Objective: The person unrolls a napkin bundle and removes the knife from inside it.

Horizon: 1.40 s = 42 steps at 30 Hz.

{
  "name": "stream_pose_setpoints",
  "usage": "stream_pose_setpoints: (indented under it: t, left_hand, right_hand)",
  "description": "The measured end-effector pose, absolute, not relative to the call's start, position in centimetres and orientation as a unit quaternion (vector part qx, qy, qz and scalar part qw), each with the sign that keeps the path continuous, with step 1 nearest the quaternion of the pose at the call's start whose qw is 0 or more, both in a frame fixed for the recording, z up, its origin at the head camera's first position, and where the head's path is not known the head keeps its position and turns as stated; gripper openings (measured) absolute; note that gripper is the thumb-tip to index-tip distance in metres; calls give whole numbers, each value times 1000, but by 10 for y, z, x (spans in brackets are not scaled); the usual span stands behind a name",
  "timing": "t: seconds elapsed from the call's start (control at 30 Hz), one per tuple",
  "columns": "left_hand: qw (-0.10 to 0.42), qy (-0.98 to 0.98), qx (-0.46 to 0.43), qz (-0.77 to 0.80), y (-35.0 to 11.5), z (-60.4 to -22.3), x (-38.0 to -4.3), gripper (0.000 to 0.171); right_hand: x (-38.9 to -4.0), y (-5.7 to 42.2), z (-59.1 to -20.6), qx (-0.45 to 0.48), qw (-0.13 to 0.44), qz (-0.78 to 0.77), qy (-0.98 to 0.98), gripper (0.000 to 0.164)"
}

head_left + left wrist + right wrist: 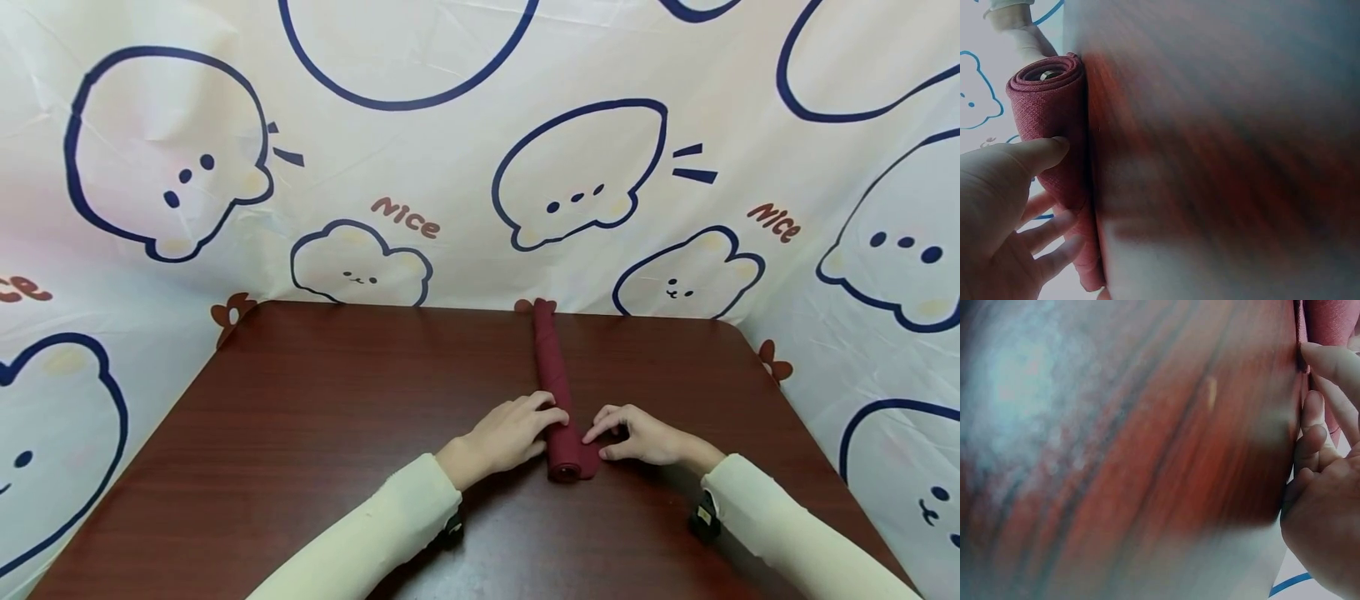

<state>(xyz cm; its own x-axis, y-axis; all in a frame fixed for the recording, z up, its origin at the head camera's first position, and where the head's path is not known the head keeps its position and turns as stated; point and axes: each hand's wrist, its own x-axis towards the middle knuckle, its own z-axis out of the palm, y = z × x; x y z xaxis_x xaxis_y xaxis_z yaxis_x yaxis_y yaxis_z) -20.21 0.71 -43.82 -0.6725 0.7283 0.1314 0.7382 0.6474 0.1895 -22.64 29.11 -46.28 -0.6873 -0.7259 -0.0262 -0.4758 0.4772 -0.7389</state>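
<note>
A dark red cloth roll (pixel 553 367) lies lengthwise from the table's far edge toward me. A short loose flap (pixel 590 461) shows along its right side near the close end. My left hand (pixel 502 437) rests on the roll from the left, its fingers over the top. In the left wrist view, the thumb touches the cloth, the fingers are spread, and a small shiny round thing (pixel 1051 75) shows inside the roll's end. My right hand (pixel 645 437) touches the flap with bent index finger and thumb; whether it pinches the cloth is unclear.
The roll lies on a dark brown wooden table (pixel 337 392). A pale sheet (pixel 465 167) printed with cartoon outlines hangs behind the table and along both sides. A dark wrist device (pixel 705 517) sits below the right sleeve.
</note>
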Motion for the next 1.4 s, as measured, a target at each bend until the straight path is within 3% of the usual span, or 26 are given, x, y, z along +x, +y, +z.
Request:
stream_pose_setpoints:
  t: [0.37, 0.77, 1.0, 1.2, 1.4]
  left_hand:
    - [15, -911, -399, -108, 2, -436, -201, 45]
    - [-40, -917, -367, -151, -16, -432, -198, 42]
    - [-30, -917, -364, -163, -7, -425, -202, 36]
    - [-30, -913, -370, -168, 9, -425, -204, 49]
    - [-67, -916, -365, -152, 18, -427, -203, 62]
  right_hand:
    - [-226, 291, -464, -361, 173, -376, 836, 24]
    - [-225, 289, -461, -356, 174, -372, 840, 23]
    - [-226, 289, -460, -363, 172, -380, 833, 23]
    - [-225, 290, -462, -368, 169, -377, 833, 22]
    - [-225, 290, -460, -363, 172, -374, 836, 23]
